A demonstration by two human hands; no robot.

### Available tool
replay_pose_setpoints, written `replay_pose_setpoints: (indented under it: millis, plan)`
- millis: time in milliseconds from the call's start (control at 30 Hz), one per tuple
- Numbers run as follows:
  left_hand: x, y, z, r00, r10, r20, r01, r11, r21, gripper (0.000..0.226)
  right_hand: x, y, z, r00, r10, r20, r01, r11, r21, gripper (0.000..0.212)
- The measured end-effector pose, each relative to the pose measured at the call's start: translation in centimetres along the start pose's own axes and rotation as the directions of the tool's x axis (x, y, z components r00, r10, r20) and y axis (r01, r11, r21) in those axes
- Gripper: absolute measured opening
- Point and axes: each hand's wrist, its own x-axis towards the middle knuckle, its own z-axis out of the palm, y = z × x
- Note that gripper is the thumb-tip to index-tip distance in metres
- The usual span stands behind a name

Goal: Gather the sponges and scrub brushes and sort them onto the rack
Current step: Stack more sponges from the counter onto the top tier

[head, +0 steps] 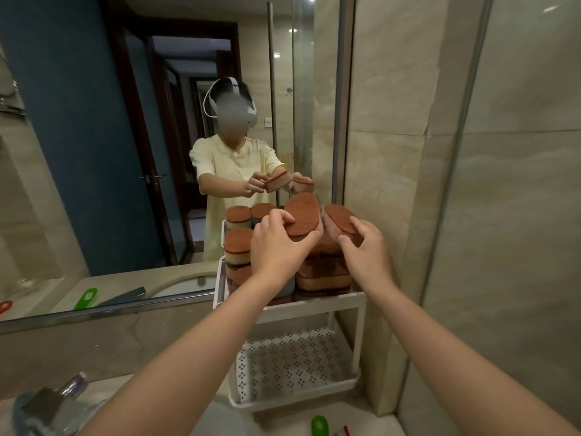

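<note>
Head view, straight down two bare forearms stretched forward side by side. Grips a brown-faced sponge with the left hand: fingers curled over its left edge, thumb hooked along the near edge, scrub face tilted up toward the camera. Pinches a second sponge with the right hand: thumb pressed on the brown face, fingers wrapped beneath the pinkish body, tilted much the same way. Holds both in the air, just beside each other with a narrow gap between, over the upper tier of the white rack. Right under the hands, meets that tier packed with stacked sponges, brown faces up, piles touching one another. Lower down, takes in the perforated lower tier. Outward now: finds the rack standing on the pale worktop, tucked into the corner between the mirror and the tiled wall. Catches a green object near the bottom edge and a chrome faucet at lower left.
</note>
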Motion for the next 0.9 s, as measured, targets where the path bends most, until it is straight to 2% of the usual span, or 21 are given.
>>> replay_pose_setpoints:
  millis: [133, 333, 533, 900]
  plan:
    - [1.7, -0.9, 1.4, 0.999, 0.046, 0.013, -0.048, 0.979, 0.199, 0.054, 1.7, 1.3, 1.1, 1.0, 0.023, 0.007, -0.022, 0.997, -0.069, 0.051]
    - [3.9, -1.8, 3.8, 0.991, 0.111, 0.072, -0.129, 0.937, 0.326, 0.057, 3.8, 3.5, 3.1, 0.998, 0.048, 0.051, -0.042, 0.993, -0.114, 0.05]
    - [3.9, -3.0, 5.3, 0.974, 0.208, 0.086, -0.222, 0.829, 0.514, 0.064, 3.8, 5.3, 4.3, 0.995, 0.067, 0.071, -0.055, 0.986, -0.16, 0.049]
    - [3.2, -3.2, 5.3, 0.963, 0.263, 0.051, -0.24, 0.765, 0.597, 0.075, 3.7, 4.6, 4.4, 1.0, -0.005, 0.029, 0.01, 0.982, -0.191, 0.05]
